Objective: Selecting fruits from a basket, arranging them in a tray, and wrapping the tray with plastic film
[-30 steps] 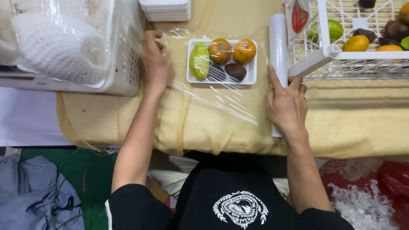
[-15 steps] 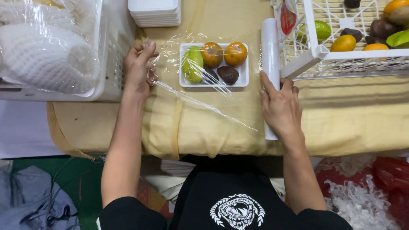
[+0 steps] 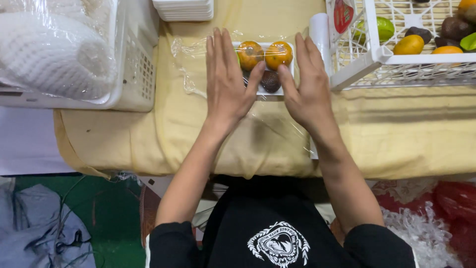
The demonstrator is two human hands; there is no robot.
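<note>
Both hands lie flat and spread, grasping nothing: the left hand (image 3: 225,82) and right hand (image 3: 308,84) press clear film (image 3: 191,59) over the white fruit tray (image 3: 277,91) at the bench's far middle. Uneven pressure could wrinkle the film or roll the oranges (image 3: 264,53).

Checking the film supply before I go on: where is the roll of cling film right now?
In the head view the roll of cling film lies on the yellow cloth just right of the right hand, against the white basket of fruit.
</note>
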